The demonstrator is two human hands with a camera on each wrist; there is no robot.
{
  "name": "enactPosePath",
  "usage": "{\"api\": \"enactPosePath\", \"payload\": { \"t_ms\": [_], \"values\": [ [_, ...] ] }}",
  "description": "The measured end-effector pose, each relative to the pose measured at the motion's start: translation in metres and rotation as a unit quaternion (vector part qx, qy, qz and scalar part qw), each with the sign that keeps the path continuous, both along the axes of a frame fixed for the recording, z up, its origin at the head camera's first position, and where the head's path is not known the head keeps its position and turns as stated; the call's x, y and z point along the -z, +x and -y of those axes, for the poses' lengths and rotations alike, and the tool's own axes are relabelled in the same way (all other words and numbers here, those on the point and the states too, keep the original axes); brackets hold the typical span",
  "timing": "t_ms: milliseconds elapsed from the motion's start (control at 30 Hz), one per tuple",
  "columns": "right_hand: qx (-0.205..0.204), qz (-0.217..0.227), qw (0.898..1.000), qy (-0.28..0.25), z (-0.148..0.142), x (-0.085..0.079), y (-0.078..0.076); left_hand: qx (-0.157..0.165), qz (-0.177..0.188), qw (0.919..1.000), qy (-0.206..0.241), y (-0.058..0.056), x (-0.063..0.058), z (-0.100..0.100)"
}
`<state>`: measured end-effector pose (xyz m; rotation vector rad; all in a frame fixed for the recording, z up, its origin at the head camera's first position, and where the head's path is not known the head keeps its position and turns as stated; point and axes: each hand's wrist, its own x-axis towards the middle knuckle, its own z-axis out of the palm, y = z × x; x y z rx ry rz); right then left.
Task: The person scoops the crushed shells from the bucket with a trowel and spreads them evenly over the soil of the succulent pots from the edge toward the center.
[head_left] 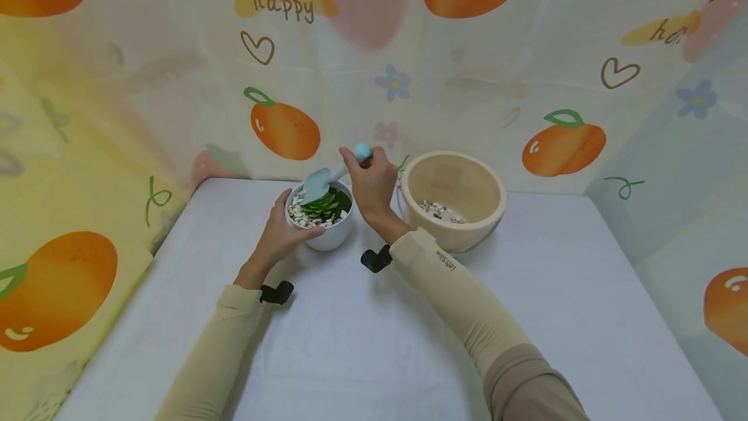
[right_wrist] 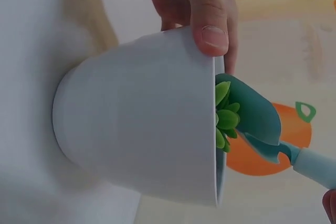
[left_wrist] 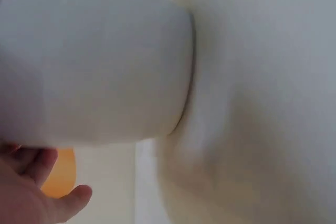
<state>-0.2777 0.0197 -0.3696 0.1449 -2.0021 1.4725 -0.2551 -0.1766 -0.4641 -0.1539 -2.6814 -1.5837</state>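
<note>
A white flowerpot (head_left: 328,237) stands on the table, holding a green succulent (head_left: 323,205) among white pebbles (head_left: 300,214), with dark soil (head_left: 341,201) bare on the right. My left hand (head_left: 279,234) grips the pot's left side, thumb (right_wrist: 214,38) on the outer wall by the rim. Above the pot, my right hand (head_left: 376,182) holds a small light-blue trowel (head_left: 318,186) by its handle. The blade tilts down over the pot's far left part, close against the leaves. In the left wrist view, the pot's wall (left_wrist: 100,61) hides part of the left fingers.
Right of the flowerpot, a large beige bowl-shaped planter (head_left: 456,234) sits near the table's back edge. Some white pebbles (head_left: 435,208) lie on its bottom. A white cloth (head_left: 350,343) covers the table. Behind it hangs a printed curtain (head_left: 350,96) with oranges and hearts.
</note>
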Motion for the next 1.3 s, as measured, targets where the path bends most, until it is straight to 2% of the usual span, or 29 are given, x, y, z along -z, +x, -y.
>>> {"api": "enactPosePath", "payload": {
  "t_ms": [133, 333, 667, 800, 967, 1067, 1233, 1300],
  "values": [
    [-0.005, 0.006, 1.000, -0.004, 0.001, 0.001, 0.000, 0.022, 0.013, 0.9996, -0.013, -0.003, -0.004, 0.009],
    [-0.003, 0.008, 1.000, -0.004, 0.002, 0.003, -0.001, 0.047, 0.037, 0.9980, -0.020, -0.011, -0.002, 0.018],
    [-0.001, 0.008, 1.000, -0.002, 0.003, 0.004, 0.000, 0.032, 0.047, 0.9984, 0.001, -0.012, 0.003, 0.016],
    [-0.002, 0.008, 1.000, 0.000, 0.003, 0.004, 0.001, 0.020, 0.036, 0.9992, 0.005, -0.009, 0.004, 0.012],
    [0.004, -0.007, 1.000, 0.001, 0.002, 0.002, 0.002, -0.002, -0.013, 0.9998, 0.014, -0.006, 0.006, 0.001],
    [0.008, -0.010, 1.000, 0.001, 0.001, 0.001, 0.001, -0.011, -0.024, 0.9996, 0.011, -0.004, 0.006, -0.002],
    [0.004, -0.005, 1.000, -0.004, 0.001, 0.000, 0.002, 0.009, -0.017, 0.9997, -0.012, -0.006, 0.003, 0.005],
    [0.003, -0.005, 1.000, -0.003, 0.001, 0.001, 0.002, 0.023, -0.002, 0.9996, -0.018, -0.008, 0.002, 0.009]
  ]
}}
